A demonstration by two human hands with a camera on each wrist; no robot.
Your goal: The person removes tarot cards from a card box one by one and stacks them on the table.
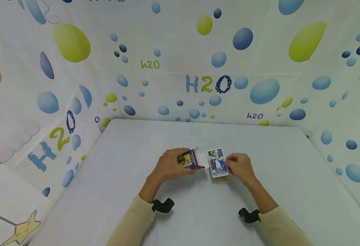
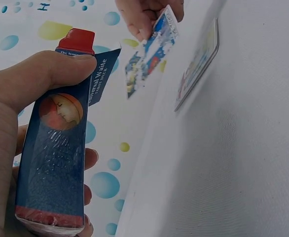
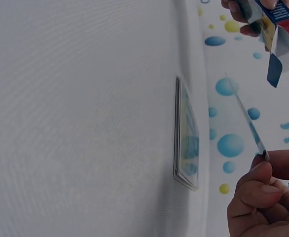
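Note:
My left hand (image 1: 170,166) grips a dark blue tarot card box (image 1: 186,160) with red trim. Its end flap hangs open toward the right; in the left wrist view the box (image 2: 55,158) reads "Universal Waite Tarot Deck". Between thumb and fingers, my right hand (image 1: 240,166) pinches a single tarot card (image 1: 217,162) by its edge, picture side up in the head view. Below that card a small stack of cards (image 1: 220,179) lies on the table, mostly covered from above. The right wrist view shows the stack (image 3: 186,143) apart from the held card (image 3: 249,122).
A white cloth covers the table (image 1: 112,205). Behind it hangs a white backdrop (image 1: 180,41) printed with blue and green bubbles and "H2O". Black straps with small mounts (image 1: 163,205) sit at both wrists, by the beige sleeves (image 1: 133,218).

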